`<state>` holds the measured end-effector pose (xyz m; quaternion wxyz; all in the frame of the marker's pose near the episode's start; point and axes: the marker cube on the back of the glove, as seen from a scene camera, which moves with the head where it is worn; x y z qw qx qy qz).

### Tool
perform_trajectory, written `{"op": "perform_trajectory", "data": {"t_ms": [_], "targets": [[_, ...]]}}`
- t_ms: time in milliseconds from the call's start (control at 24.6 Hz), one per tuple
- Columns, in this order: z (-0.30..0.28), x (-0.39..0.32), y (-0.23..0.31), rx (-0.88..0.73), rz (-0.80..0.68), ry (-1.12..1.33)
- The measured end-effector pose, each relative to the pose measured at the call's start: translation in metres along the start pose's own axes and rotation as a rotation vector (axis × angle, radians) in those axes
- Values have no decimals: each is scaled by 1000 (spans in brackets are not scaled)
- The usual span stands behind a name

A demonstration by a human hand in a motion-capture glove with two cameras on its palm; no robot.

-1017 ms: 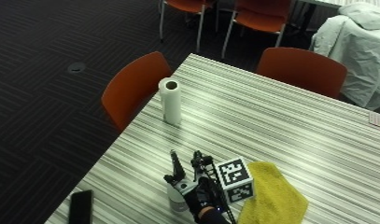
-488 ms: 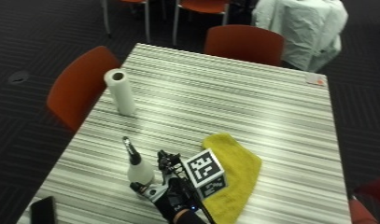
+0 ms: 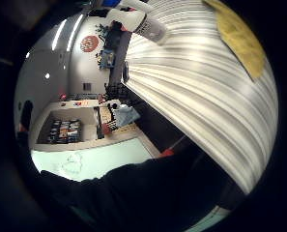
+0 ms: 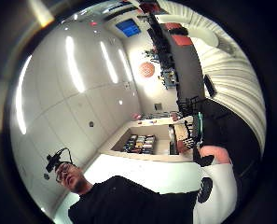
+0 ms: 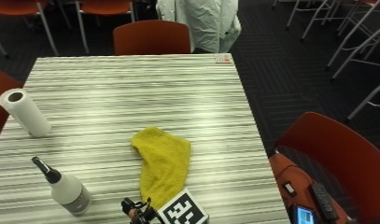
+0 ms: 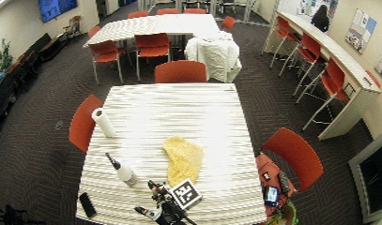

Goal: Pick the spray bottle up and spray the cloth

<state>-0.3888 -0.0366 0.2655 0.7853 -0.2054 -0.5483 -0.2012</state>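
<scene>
Spray bottle [image 5: 68, 191] stands upright near the table's [image 5: 133, 88] front-left corner, nozzle tilted toward 11 o'clock. Yellow cloth [image 5: 163, 161] lies just right of it. Gloved right hand [image 5: 137, 213] sits at the front edge, bottle around its 10 o'clock. Can't tell what the fingers are doing.

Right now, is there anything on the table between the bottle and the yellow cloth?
No. The outside view shows only bare striped table between the spray bottle and the yellow cloth.
</scene>
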Motion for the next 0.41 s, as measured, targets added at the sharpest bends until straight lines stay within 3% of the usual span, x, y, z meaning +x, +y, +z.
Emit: {"op": "perform_trajectory", "data": {"t_ms": [203,407], "targets": [[11,-7,-7,6,-139,-105],[7,-7,0,5,10,-94]]}}
